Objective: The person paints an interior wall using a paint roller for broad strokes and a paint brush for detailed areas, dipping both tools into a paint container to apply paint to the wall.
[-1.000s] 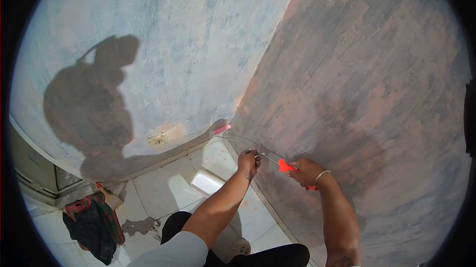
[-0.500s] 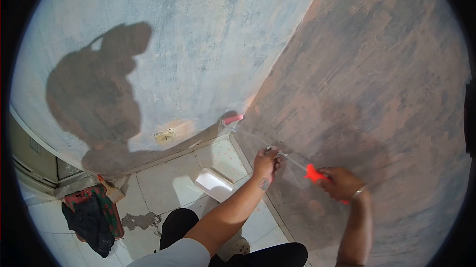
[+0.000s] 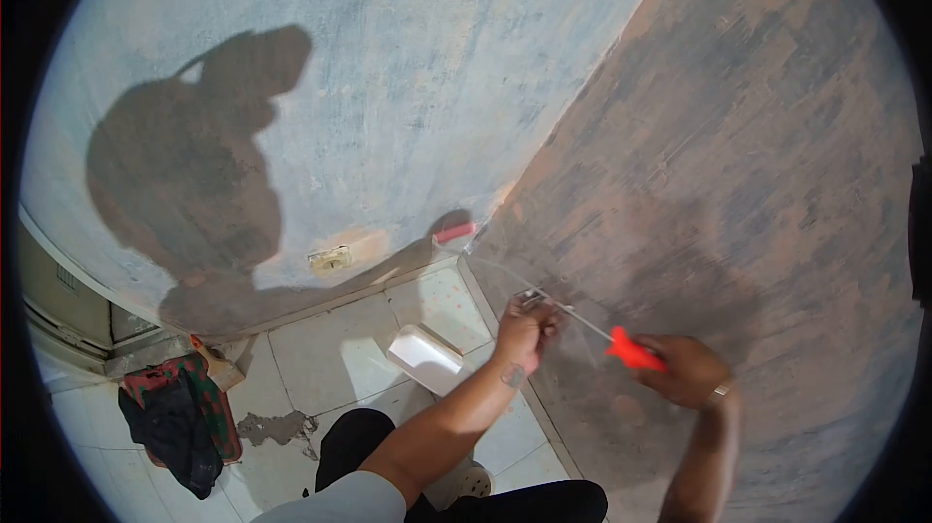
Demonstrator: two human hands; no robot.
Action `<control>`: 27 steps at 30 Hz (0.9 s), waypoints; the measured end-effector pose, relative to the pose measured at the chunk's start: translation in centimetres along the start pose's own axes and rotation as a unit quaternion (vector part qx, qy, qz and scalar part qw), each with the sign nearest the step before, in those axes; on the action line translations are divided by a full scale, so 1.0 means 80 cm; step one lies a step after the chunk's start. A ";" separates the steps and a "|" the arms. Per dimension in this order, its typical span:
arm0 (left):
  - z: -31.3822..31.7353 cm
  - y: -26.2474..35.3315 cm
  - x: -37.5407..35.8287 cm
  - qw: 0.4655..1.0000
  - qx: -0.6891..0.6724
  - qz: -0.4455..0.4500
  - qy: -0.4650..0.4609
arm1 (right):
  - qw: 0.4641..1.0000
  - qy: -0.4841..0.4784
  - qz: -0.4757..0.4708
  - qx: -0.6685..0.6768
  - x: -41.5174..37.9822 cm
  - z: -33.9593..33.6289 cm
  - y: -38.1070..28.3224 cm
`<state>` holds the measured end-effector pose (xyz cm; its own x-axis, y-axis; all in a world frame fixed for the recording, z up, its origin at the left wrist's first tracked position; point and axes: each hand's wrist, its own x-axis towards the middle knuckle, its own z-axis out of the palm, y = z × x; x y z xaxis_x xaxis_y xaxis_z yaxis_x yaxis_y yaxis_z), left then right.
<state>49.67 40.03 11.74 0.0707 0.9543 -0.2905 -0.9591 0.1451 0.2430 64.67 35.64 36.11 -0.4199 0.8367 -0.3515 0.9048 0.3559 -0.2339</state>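
Observation:
A paint roller with a pink sleeve point(image 3: 454, 233) touches the lower wall by the corner. Its thin metal rod point(image 3: 590, 326) runs diagonally back to a bright red-orange handle point(image 3: 636, 352). My right hand point(image 3: 687, 371) is wrapped around that handle. Further along the rod, my left hand point(image 3: 527, 331) has its fingers closed at the metal, close to the brown wall; the exact grip is partly hidden. The rod's stretch between my left hand and the sleeve looks faint and blurred. A white tray point(image 3: 427, 358) lies on the floor left of my left forearm.
A bluish-white wall point(image 3: 408, 86) meets a brown patchy wall point(image 3: 757, 134) at the corner. A wall socket point(image 3: 330, 259) sits low on the pale side. Dark cloth point(image 3: 175, 440) lies over a red-green patterned item point(image 3: 221, 416), beside a wooden-handled brush point(image 3: 221, 368). Grey debris point(image 3: 277, 429) marks the tiles.
My right hand and the red-orange handle have shifted slightly right and down. The pink sleeve stays by the corner, and my left hand remains near the rod. The view has shifted slightly.

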 end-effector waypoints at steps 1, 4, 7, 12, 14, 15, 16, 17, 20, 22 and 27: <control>0.028 0.007 -0.022 1.000 -0.002 0.000 0.001 | 1.000 0.014 -0.003 -0.021 -0.024 -0.019 -0.010; 0.079 0.025 -0.065 0.999 -0.003 0.017 -0.047 | 0.999 0.036 0.020 -0.024 -0.081 -0.052 -0.042; 0.077 0.029 -0.073 0.998 -0.017 -0.005 -0.058 | 0.997 0.000 0.062 0.036 -0.087 -0.044 -0.047; -0.036 0.005 -0.021 0.999 0.028 0.002 0.043 | 1.000 -0.010 0.013 -0.003 -0.005 0.044 -0.032; -0.086 0.000 0.012 0.997 0.015 -0.005 0.080 | 0.998 -0.048 0.025 0.013 0.040 0.081 -0.023; -0.111 -0.002 0.029 0.994 0.020 -0.017 0.105 | 0.997 -0.067 0.042 0.015 0.060 0.097 -0.020; -0.130 -0.003 0.039 0.990 0.023 -0.031 0.133 | 0.997 -0.069 0.042 0.015 0.080 0.122 -0.006; -0.147 -0.003 0.049 0.990 0.021 -0.031 0.134 | 0.998 -0.058 0.017 0.015 0.102 0.147 0.010; -0.158 0.002 0.055 0.989 0.027 -0.028 0.141 | 0.999 -0.043 -0.009 0.004 0.106 0.148 0.011; -0.124 0.010 0.028 0.993 0.017 -0.018 0.113 | 0.999 -0.038 -0.015 -0.015 0.082 0.113 -0.012; 0.008 0.040 -0.058 0.999 -0.037 0.003 0.020 | 0.999 0.004 -0.015 -0.033 -0.028 -0.003 -0.061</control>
<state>46.45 36.24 14.44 0.0554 0.9436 -0.3263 -0.9773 0.1182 0.1760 61.18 32.14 38.27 -0.4470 0.8285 -0.3373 0.8944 0.4077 -0.1839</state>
